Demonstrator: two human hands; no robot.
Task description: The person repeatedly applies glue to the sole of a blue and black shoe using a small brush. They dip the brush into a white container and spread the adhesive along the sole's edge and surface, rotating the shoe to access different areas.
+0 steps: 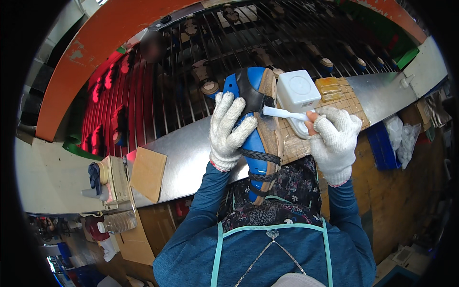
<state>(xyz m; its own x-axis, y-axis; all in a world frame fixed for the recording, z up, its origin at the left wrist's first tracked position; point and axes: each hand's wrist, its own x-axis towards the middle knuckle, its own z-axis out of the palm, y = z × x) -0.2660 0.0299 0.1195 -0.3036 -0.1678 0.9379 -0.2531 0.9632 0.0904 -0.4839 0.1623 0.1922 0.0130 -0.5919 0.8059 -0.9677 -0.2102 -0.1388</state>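
Note:
My left hand [225,131], in a white knit glove, grips a sandal [267,131] on a blue shoe last. The sandal has a cork-brown sole edge, a wide black strap and braided black straps, and is tilted on its side with its sole to the right. My right hand [334,138], gloved with bare fingertips showing, is closed on the handle of a white brush [286,113]. The brush's head touches the sandal near the edge of its wide strap. Just behind the brush stands a white square plastic container [297,91].
A conveyor of metal rods [177,86] carries several sandals, red-lit at its left. A metal ledge [184,158] runs along its front, bearing a tan board [149,173] and a yellow block [329,89]. An orange frame [76,57] arches over. A blue crate [382,146] sits at right.

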